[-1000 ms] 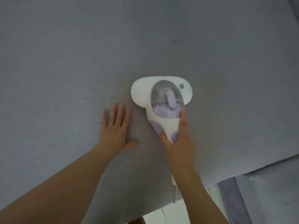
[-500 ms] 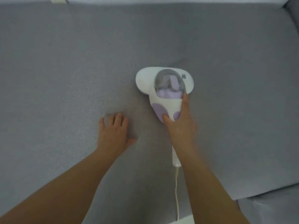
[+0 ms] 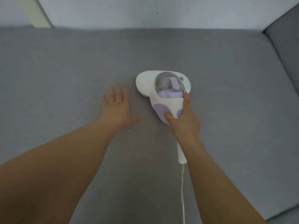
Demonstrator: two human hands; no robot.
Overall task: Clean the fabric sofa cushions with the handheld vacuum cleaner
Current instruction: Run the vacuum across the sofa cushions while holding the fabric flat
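vacuum: my handheld vacuum cleaner (image 3: 163, 88), white and lilac, sits flat on the grey sofa cushion (image 3: 64, 70), about mid-seat
right hand: my right hand (image 3: 184, 122) has its grip wrapped round the vacuum's handle, index finger laid along the body
left hand: my left hand (image 3: 116, 107) lies flat on the cushion just beside it, grip released, fingers spread
cord: white cord (image 3: 183, 191) trails back toward me

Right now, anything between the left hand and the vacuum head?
No object: head view shows only bare grey cushion fabric between the flat left hand and the handheld vacuum, which the right hand grips.
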